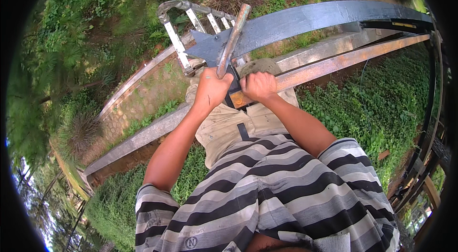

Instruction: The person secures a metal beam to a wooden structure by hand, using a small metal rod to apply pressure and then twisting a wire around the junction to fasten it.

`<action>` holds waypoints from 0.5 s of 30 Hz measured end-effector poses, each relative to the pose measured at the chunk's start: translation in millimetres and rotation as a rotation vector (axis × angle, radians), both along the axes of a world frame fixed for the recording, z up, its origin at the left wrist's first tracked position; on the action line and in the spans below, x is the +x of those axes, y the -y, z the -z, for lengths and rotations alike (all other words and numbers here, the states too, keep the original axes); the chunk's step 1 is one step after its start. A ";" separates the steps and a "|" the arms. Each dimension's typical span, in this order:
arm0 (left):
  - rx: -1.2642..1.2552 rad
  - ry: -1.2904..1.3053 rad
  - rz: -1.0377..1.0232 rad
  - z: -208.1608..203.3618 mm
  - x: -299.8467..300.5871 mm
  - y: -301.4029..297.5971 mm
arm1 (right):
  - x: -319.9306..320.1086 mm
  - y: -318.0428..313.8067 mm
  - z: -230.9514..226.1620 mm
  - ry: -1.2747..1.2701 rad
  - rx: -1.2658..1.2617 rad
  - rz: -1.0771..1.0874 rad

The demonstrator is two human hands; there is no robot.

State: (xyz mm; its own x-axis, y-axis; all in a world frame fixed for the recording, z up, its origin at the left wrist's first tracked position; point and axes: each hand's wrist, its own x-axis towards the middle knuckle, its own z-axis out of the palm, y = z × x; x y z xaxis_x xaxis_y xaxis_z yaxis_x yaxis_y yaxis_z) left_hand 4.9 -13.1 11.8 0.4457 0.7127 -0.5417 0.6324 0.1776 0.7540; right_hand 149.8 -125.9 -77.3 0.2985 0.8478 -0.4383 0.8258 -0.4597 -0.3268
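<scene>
My left hand (213, 91) is closed round the lower end of a rusty metal pipe (234, 37), which slants up and away, crossing over a long dark grey steel beam (305, 20). That beam has a notched, pointed left end. Close beside, my right hand (258, 86) is closed on the near end of a rusty steel beam (343, 61), which runs off to the right below the grey one. A dark metal piece (233, 80) stands between my hands; its lower part is partly hidden. Which edge my right fingers wrap is hidden.
A ladder (187, 37) with pale rungs stands just beyond the grey beam's pointed end. Below run a concrete ledge (143, 133) and a paved strip (138, 94). Green plants (372, 104) cover the ground at right. Dark metal posts (431, 99) rise at the far right.
</scene>
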 end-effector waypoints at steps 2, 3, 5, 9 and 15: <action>0.002 0.010 -0.015 -0.8 0.2 -1.0 | 0.7 0.0 -1.8 -0.025 0.030 0.003; 0.000 0.000 -0.013 -2.3 1.7 -0.3 | 1.7 1.5 -2.4 -0.024 0.038 0.005; -0.005 -0.024 -0.015 -8.0 3.9 0.5 | 2.8 3.2 -3.8 -0.025 0.051 0.002; -0.009 -0.027 -0.028 -6.5 1.8 2.8 | 0.9 4.5 -0.6 -0.024 0.049 0.003; 0.038 -0.051 0.024 -4.0 1.8 3.5 | -1.2 3.8 -2.7 -0.002 -0.015 0.001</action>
